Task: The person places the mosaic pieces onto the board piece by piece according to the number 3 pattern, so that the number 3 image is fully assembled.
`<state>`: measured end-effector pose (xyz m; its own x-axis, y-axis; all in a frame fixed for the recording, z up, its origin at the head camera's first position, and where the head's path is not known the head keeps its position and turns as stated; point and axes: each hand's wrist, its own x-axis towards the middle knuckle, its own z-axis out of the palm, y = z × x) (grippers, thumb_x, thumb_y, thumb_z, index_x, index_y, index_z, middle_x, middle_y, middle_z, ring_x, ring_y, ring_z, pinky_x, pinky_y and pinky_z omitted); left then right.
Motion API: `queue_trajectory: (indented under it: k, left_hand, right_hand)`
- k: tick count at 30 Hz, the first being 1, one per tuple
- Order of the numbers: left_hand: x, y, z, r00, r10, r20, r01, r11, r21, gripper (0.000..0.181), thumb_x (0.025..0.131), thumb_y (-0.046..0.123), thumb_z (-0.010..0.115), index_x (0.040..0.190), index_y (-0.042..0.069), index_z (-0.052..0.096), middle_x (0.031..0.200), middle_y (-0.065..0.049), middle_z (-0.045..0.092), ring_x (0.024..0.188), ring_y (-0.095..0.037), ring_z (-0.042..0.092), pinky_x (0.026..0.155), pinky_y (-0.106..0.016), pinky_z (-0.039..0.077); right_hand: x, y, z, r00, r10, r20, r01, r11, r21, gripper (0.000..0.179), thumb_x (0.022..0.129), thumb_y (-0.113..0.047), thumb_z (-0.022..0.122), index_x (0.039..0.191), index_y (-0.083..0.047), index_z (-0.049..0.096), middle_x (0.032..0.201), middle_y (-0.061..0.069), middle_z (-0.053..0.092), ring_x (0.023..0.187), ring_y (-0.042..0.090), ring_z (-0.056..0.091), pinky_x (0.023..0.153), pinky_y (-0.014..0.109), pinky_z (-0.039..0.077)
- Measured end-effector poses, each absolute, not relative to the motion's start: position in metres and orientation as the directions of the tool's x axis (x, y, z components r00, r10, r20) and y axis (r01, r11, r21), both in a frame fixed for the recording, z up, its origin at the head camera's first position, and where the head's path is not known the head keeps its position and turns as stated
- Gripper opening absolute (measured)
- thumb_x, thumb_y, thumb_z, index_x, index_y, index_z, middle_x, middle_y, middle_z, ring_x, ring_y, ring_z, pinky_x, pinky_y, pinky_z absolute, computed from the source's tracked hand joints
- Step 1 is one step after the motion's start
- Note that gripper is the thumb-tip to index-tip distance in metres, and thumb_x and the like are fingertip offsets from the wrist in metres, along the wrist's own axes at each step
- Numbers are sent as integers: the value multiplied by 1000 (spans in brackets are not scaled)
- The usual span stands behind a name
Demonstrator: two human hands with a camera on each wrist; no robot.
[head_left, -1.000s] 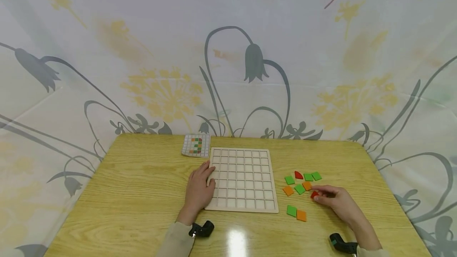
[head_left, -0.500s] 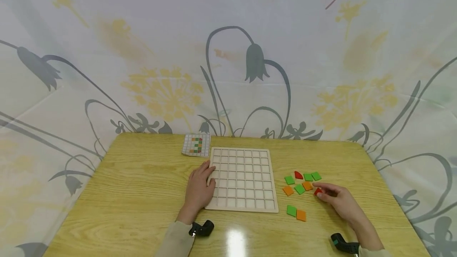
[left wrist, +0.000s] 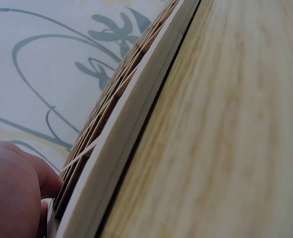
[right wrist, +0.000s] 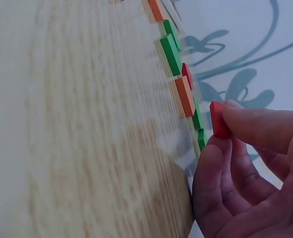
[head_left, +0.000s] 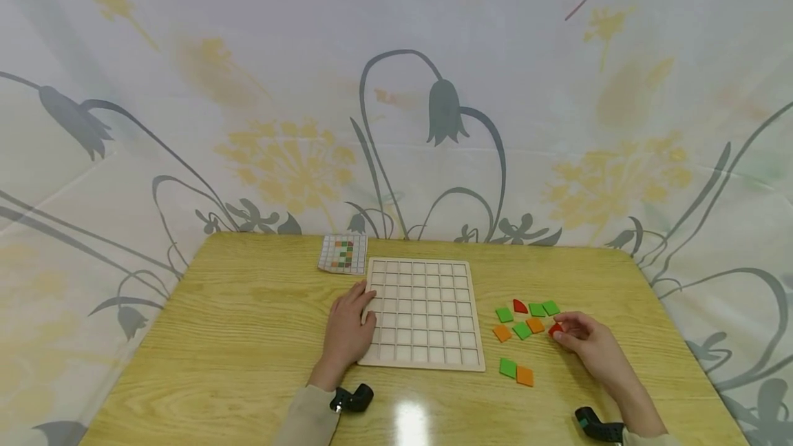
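My right hand (head_left: 593, 348) pinches a red tile (right wrist: 217, 120) between thumb and fingers, just right of the loose tiles. Part of this tile is hidden behind the fingertips. In the head view my left hand (head_left: 347, 334) rests on the left edge of a pale wooden grid board (head_left: 426, 367), fingers extended onto its rim. The left wrist view shows a finger touching the board's raised edge (left wrist: 121, 129). No tiles lie in the board's squares.
Between board and right hand lie several green tiles (head_left: 504, 315) and orange tiles (head_left: 502, 333), plus a red quarter-round tile (head_left: 520, 307). A printed grid card (head_left: 326, 260) with a coloured pattern lies behind the board's left corner. A patterned curtain (head_left: 396, 157) backs the table.
My right hand, pinching the red tile, has shifted slightly to the right and away from the loose tiles. My left hand stays on the board.
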<state>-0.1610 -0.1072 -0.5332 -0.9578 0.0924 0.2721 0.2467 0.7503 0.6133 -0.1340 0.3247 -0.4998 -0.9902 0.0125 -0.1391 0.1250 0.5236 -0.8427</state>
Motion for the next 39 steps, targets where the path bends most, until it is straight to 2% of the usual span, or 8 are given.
queue_trajectory:
  k: [6,13,17,21,28,35,39]
  left_hand:
    - [-162,-107,-536,-954,90,286,251,760,600,35,95,8,58,129,2,65,148,-15,49,138,-34,42,113,-55,29]
    - [-161,-107,-535,-954,94,284,254,754,606,35,95,7,57,129,2,65,148,-15,49,138,-35,41,113,-54,29]
    - [-161,-107,-536,-950,92,297,261,755,601,35,95,7,58,128,2,65,148,-15,49,138,-35,42,112,-55,29]
    - [-162,-107,-539,-945,90,314,271,755,597,34,94,7,58,127,2,66,147,-16,50,137,-36,43,111,-55,30]
    - [-162,-107,-538,-951,92,295,261,753,604,35,95,7,58,129,3,65,148,-15,49,138,-35,42,113,-54,29]
    - [-161,-107,-536,-953,94,288,258,752,606,35,95,9,58,129,3,65,148,-15,49,138,-35,42,113,-54,30]
    - [-162,-107,-538,-954,89,285,251,757,604,35,96,9,58,129,4,65,149,-13,48,139,-33,42,113,-53,29]
  right_hand:
    - [-139,320,-498,-990,57,-128,139,497,-857,33,97,-9,66,122,10,57,103,14,61,84,10,58,69,25,55]
    - [-145,313,-496,-992,93,-81,115,466,-877,39,98,-17,65,126,9,58,106,12,65,86,5,61,70,24,56]
    - [-149,306,-494,-994,89,-70,100,414,-905,38,99,-13,63,128,11,57,110,16,64,87,5,62,74,24,57]
    - [-154,299,-493,-995,83,-55,85,421,-903,36,99,-12,62,128,10,58,113,19,64,89,5,61,77,22,56]
    - [-162,286,-490,-997,60,-56,76,435,-897,34,101,-12,60,129,7,58,120,22,61,95,11,60,78,21,55]
    - [-172,270,-490,-998,28,-52,58,423,-904,32,100,-4,57,130,7,58,127,25,57,111,31,57,82,22,55]
    - [-178,260,-492,-999,16,-40,43,411,-911,30,100,-2,56,129,6,59,126,26,58,112,35,57,81,23,55]
